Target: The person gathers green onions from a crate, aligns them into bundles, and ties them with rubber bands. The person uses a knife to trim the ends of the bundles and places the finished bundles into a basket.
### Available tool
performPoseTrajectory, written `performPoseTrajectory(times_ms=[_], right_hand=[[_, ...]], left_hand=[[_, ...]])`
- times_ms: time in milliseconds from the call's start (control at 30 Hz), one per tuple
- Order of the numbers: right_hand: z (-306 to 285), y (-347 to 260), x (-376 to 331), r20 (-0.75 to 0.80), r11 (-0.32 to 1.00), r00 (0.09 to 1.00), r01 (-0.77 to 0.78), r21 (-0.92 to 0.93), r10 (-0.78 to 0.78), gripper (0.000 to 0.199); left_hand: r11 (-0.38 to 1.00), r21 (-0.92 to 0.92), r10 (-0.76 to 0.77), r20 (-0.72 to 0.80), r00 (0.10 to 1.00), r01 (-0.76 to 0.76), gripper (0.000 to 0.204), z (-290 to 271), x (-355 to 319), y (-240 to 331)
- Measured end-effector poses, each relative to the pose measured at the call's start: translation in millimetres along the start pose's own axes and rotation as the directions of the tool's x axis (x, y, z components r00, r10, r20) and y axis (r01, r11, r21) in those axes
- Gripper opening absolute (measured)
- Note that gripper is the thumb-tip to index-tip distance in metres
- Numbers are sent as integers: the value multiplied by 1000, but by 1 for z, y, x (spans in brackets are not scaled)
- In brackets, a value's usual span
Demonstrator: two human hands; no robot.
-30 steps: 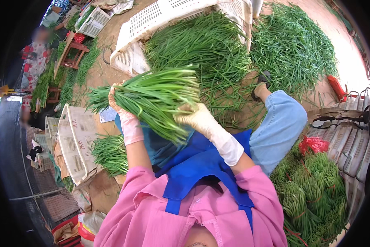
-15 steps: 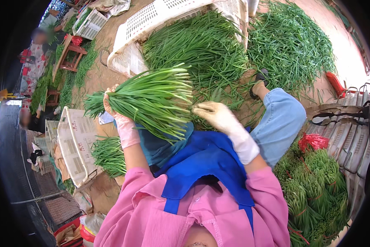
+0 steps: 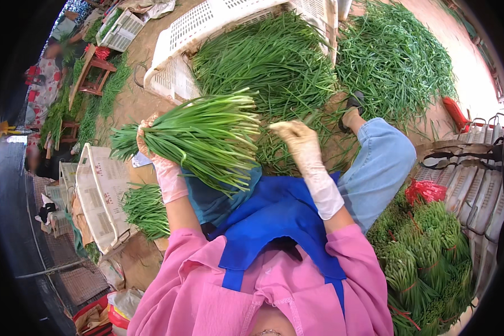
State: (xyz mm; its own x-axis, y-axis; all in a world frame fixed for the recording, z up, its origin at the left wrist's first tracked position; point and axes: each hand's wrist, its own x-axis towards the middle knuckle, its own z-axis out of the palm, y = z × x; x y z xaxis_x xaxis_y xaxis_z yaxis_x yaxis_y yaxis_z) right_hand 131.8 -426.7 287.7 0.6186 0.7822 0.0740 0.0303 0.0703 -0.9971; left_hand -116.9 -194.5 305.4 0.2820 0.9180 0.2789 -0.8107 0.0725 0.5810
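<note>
A thick bunch of garlic chives (image 3: 207, 137) lies across my raised left hand (image 3: 151, 140), whose gloved fingers wrap round its green leafy part. The pale cut ends fan out to the right, over my knee. To the right of those ends, and apart from them, my gloved right hand (image 3: 299, 143) is held in the air. Its fingers are drawn together and point left; whether anything small is pinched in them is hidden. A smaller pile of chives (image 3: 145, 211) lies beside my left forearm.
Ahead, loose chives (image 3: 268, 61) spill from a tipped white crate (image 3: 173, 78), with another heap (image 3: 395, 67) to its right. Tied bundles (image 3: 425, 263) and a red bunch of ties (image 3: 425, 192) are at right. A white crate (image 3: 103, 196) stands left. Other people work far left.
My right hand has drawn back from the pale stalk ends, rising slightly and turning more upright. The left hand, still round the chives, has shifted only slightly left.
</note>
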Motion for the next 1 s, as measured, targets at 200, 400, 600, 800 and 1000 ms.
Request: performPoseTrajectory(times_ms=[200, 400, 600, 800, 1000], right_hand=[[26, -14, 3, 230, 977, 958, -196, 80, 173, 9], [8, -16, 8, -1, 953, 999, -48, 300, 51, 10], [59, -45, 3, 195, 635, 899, 417, -650, -391, 18], [-6, -28, -7, 448, 613, 885, -287, 736, -124, 16], [-40, -21, 2, 302, 899, 953, -106, 424, -30, 17]], left_hand=[[992, -103, -82, -48, 995, 76, 17, -7, -1, -5], [999, -30, -21, 19, 1000, 22, 19, -1, 3, 0], [996, -13, -89, -27, 996, 89, 9, 21, 1, -12], [1000, -26, 15, 73, 997, -13, 16, -24, 9, 9], [991, -91, -100, 38, 994, 103, 20, -11, 2, 5]])
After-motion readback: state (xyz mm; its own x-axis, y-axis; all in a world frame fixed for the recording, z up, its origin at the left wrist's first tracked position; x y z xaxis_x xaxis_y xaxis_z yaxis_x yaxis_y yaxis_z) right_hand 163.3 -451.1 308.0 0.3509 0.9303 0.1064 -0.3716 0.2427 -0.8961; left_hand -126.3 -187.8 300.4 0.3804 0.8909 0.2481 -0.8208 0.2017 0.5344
